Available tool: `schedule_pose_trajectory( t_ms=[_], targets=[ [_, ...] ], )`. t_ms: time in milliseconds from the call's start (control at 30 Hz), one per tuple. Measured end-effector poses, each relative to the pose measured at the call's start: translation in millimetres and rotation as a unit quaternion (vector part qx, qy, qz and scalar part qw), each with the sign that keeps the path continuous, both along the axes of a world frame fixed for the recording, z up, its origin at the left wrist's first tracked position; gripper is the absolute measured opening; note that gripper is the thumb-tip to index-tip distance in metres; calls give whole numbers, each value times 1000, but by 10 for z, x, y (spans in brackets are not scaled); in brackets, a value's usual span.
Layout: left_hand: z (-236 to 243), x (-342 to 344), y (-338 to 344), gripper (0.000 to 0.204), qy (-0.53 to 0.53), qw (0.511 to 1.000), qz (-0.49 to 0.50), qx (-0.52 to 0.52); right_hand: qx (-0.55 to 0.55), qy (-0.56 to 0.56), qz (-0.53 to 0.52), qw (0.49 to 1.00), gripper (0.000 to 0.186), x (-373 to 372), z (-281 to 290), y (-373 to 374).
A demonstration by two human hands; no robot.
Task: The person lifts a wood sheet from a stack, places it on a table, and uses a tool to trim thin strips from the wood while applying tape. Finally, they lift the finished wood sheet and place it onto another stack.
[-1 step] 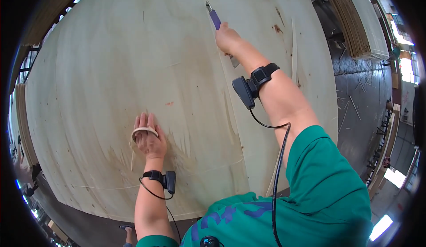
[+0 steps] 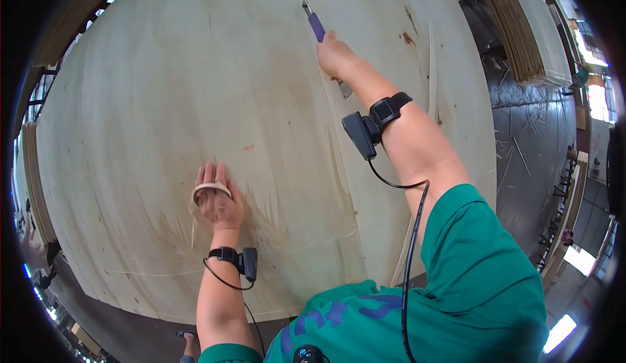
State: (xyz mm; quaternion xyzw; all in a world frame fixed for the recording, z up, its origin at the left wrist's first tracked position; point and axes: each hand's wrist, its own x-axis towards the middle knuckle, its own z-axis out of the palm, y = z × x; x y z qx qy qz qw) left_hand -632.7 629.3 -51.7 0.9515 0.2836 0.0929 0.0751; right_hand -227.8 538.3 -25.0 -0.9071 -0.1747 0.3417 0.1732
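Observation:
My left hand (image 2: 220, 201) lies flat on a large pale wood veneer sheet (image 2: 163, 102), fingers stretched out. A narrow tan ring (image 2: 212, 186), like a roll of tape, loops across the backs of its fingers. From beside it a thin pale strip (image 2: 193, 234) runs down over the sheet. Farther off to the right, my right hand (image 2: 334, 57) is closed around a tool with a purple handle (image 2: 316, 28) and a metal tip. A flat metal blade (image 2: 345, 90) sticks out below that hand; whether it belongs to the same tool is hidden.
Long pale slivers (image 2: 431, 70) lie along the right part of the sheet. Stacked boards (image 2: 515, 30) stand beyond its right edge, above a dark floor (image 2: 521, 128) scattered with wood scraps. A black cable (image 2: 411, 252) runs from my right forearm down across my shirt. Another person's foot (image 2: 186, 334) shows at lower left.
My left hand has shifted very slightly up the sheet, with the tan ring. The right hand and its tool look almost unmoved.

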Motion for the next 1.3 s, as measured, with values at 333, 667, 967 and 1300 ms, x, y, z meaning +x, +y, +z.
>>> schedule_pose_trajectory(
  t_ms=[333, 667, 967, 1300],
  targets=[
    [-90, -16, 3, 47, 0, 1000, 2, 19, 62, -53, 13, 997, 32, -542, -192, -546],
    [-144, -75, -14, 44, -5, 999, -2, 36, 54, -55, 13, 997, 35, -1043, -203, -1007],
    [-214, -51, -22, 44, -8, 999, 4, 46, 56, -63, 26, 996, 35, -1395, -66, -1346],
    [-263, -109, 18, 44, -35, 998, -4, 51, 31, -5, 11, 999, 31, -2038, 99, -1840]
  ],
)
